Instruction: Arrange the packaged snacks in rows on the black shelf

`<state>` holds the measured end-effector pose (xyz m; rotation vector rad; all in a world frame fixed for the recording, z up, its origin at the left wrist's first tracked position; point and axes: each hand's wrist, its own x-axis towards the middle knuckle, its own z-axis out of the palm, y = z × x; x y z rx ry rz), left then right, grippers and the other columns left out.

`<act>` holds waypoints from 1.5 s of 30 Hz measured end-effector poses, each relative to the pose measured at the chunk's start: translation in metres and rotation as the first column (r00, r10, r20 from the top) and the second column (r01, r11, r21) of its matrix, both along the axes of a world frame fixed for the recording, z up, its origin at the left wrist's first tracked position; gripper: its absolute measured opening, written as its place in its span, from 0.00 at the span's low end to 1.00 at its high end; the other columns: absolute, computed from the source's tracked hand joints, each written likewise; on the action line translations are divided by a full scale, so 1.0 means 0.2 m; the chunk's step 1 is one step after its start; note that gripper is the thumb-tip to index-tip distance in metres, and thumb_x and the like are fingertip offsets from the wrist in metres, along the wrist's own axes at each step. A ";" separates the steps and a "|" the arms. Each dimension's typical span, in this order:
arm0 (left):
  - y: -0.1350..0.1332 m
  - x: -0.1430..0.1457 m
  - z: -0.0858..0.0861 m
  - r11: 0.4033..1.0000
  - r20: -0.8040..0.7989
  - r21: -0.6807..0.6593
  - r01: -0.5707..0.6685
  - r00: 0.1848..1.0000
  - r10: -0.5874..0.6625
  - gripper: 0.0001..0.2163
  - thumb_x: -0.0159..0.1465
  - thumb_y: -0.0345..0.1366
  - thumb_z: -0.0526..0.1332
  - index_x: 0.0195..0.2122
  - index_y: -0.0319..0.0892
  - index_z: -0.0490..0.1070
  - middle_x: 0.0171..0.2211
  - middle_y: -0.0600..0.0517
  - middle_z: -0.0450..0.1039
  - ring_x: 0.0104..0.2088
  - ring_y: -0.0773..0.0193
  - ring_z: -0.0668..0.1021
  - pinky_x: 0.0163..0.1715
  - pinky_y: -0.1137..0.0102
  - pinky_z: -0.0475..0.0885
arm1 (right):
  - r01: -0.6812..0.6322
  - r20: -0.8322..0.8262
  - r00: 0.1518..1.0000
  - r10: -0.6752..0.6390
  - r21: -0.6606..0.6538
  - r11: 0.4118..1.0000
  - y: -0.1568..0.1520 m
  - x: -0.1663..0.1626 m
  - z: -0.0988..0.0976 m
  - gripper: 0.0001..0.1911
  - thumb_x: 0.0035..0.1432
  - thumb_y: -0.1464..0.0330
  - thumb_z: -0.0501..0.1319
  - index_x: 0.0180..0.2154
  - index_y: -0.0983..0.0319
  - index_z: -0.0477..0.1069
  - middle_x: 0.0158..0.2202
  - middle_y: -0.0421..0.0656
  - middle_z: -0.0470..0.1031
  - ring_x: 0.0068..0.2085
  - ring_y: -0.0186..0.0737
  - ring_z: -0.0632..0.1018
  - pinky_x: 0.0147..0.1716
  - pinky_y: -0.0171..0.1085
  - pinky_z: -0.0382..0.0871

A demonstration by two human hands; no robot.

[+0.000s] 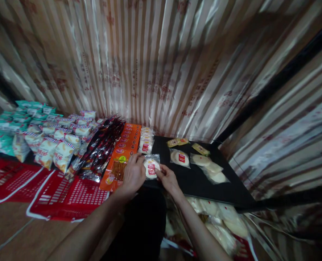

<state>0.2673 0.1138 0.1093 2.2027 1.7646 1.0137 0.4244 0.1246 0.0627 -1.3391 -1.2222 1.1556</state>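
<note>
Between my two hands is a clear packet of round white crackers (151, 167) with a red label, at the front edge of the black shelf. My left hand (135, 174) grips its left side with bent fingers, partly over an orange snack bag (123, 148). My right hand (166, 177) pinches the packet's right edge between thumb and fingers. Just behind it a row of similar cracker packets (146, 140) stands against the curtain. Another cracker packet (180, 158) lies flat to the right, near several loose, overlapping packets of white rounds (210, 168).
White snack bags (63, 154), dark shiny packets (103, 145) and teal bags (4, 141) crowd the shelf's left. Small yellow packets (200, 149) lie at the back right. Red baskets (71, 197) stand below; more bagged rounds (221, 221) sit under the shelf. A striped curtain (139, 65) hangs behind.
</note>
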 end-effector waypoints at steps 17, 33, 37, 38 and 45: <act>0.22 0.11 -0.27 0.990 -0.086 -0.125 0.062 0.994 -0.073 0.24 0.57 0.23 0.48 0.55 0.37 0.62 0.58 0.44 0.61 0.62 0.55 0.57 0.59 0.58 0.59 | 0.222 0.430 0.869 -0.246 0.106 0.969 0.37 -0.14 -0.12 0.17 0.52 0.59 0.56 0.39 0.60 0.74 0.34 0.44 0.75 0.30 0.38 0.74 0.30 0.36 0.68; 0.23 0.08 -0.34 0.992 -0.226 -0.084 0.093 0.968 -0.110 0.27 0.55 0.21 0.49 0.58 0.31 0.58 0.60 0.37 0.56 0.63 0.51 0.53 0.58 0.55 0.59 | 0.123 0.657 0.692 -0.298 0.300 0.946 0.30 -0.13 -0.11 0.19 0.59 0.64 0.51 0.50 0.63 0.66 0.43 0.49 0.72 0.42 0.42 0.72 0.43 0.41 0.66; 0.20 0.07 -0.30 0.993 -0.205 -0.049 0.108 0.972 -0.116 0.27 0.54 0.20 0.50 0.58 0.31 0.57 0.61 0.37 0.54 0.64 0.51 0.51 0.59 0.56 0.58 | 0.045 0.745 0.524 -0.412 0.459 0.887 0.23 0.08 -0.06 0.19 0.58 0.70 0.51 0.51 0.63 0.66 0.56 0.49 0.65 0.57 0.48 0.60 0.55 0.49 0.56; 0.19 0.08 -0.29 0.993 -0.199 -0.036 0.110 0.973 -0.115 0.27 0.54 0.20 0.50 0.58 0.31 0.57 0.61 0.37 0.54 0.64 0.51 0.51 0.59 0.56 0.58 | 0.064 0.770 0.468 -0.433 0.460 0.886 0.22 0.14 -0.04 0.20 0.57 0.71 0.52 0.52 0.63 0.66 0.58 0.49 0.62 0.59 0.51 0.57 0.55 0.51 0.54; 0.03 0.22 -0.22 0.977 -0.139 -0.101 0.188 0.970 -0.201 0.21 0.57 0.23 0.51 0.53 0.33 0.63 0.62 0.38 0.52 0.62 0.53 0.58 0.55 0.62 0.65 | 0.122 0.855 0.409 -0.319 0.295 0.948 0.11 0.46 -0.04 0.22 0.55 0.75 0.52 0.51 0.60 0.68 0.55 0.49 0.65 0.52 0.52 0.65 0.50 0.49 0.61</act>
